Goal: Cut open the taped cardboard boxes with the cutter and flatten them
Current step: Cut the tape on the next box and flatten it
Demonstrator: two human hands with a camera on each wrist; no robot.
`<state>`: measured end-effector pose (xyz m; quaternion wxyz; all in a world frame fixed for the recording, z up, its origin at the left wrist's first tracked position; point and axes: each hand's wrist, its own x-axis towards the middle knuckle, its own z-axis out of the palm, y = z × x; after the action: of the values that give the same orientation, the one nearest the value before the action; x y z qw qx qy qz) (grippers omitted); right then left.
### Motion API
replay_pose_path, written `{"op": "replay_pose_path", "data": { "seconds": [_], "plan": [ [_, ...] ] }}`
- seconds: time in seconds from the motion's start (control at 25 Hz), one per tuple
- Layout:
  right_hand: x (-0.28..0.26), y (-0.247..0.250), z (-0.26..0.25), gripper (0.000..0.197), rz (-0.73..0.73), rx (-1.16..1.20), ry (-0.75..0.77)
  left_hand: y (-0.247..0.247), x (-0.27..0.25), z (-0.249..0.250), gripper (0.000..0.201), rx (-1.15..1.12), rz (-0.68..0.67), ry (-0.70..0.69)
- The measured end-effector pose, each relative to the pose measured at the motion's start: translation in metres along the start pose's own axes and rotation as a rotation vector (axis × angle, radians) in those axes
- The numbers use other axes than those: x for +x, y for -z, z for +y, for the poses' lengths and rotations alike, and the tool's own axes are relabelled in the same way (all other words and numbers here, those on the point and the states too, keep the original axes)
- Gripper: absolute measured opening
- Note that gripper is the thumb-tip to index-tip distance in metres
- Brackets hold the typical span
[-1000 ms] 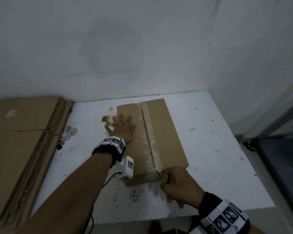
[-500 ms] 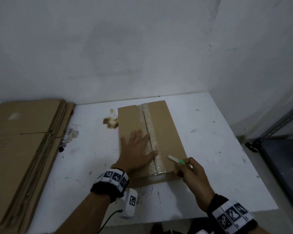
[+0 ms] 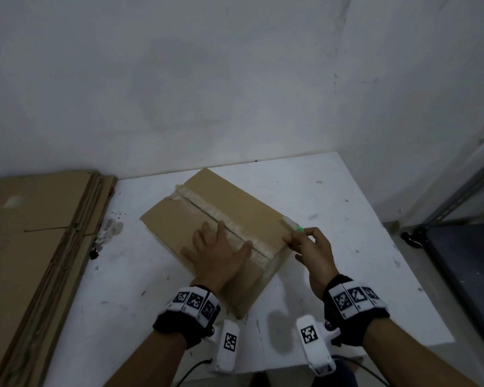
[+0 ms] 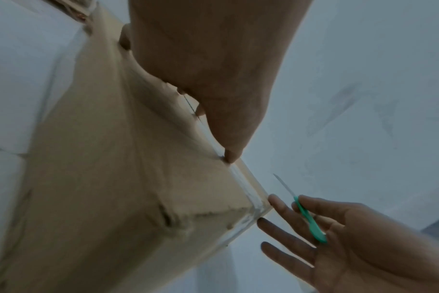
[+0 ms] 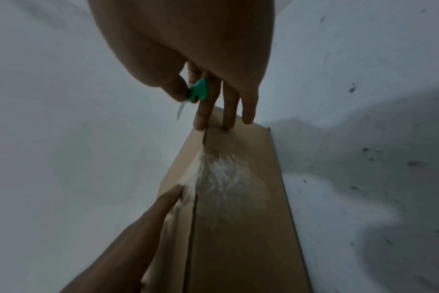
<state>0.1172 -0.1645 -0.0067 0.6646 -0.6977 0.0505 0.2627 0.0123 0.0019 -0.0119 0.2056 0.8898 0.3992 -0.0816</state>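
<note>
Left hand presses flat on the box; right hand pinches the green cutter beside its corner

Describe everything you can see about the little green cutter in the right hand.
The cutter is small and slim, with a green handle that looks like plastic and a thin pale pointed blade. The right hand pinches its handle between thumb and forefinger; the blade sticks out past the fingers, in the air, touching nothing. It is held beside the near right corner of the cardboard box, while the other fingers rest against the box.
</note>
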Motion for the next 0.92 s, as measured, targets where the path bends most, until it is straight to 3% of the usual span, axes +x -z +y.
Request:
{"op": "replay_pose_path", "data": {
  "seconds": [0.08, 0.2, 0.32, 0.44, 0.72, 0.92],
  "plan": [
    [-0.007, 0.002, 0.012, 0.017, 0.107, 0.027, -0.024, 0.003, 0.009, -0.003, 0.083, 0.047, 0.056, -0.141],
    [-0.02, 0.004, 0.026, 0.015, 0.19, 0.148, -0.175, 0.005, 0.025, -0.01, 0.077, 0.169, -0.019, -0.3],
    [-0.027, 0.002, 0.031, 0.014, 0.14, 0.179, -0.264, 0.0, 0.031, -0.018, 0.081, 0.182, -0.116, -0.29],
    [-0.032, -0.005, 0.028, 0.013, 0.032, 0.132, -0.273, -0.004, 0.032, -0.02, 0.091, 0.193, -0.123, -0.3],
    [-0.042, -0.012, 0.022, 0.015, -0.059, 0.034, -0.228, -0.006, 0.035, -0.023, 0.079, 0.197, -0.11, -0.309],
    [-0.053, -0.011, 0.026, 0.016, -0.127, -0.028, -0.2, -0.006, 0.033, -0.026, 0.096, 0.133, -0.096, -0.339]
  ]
}}
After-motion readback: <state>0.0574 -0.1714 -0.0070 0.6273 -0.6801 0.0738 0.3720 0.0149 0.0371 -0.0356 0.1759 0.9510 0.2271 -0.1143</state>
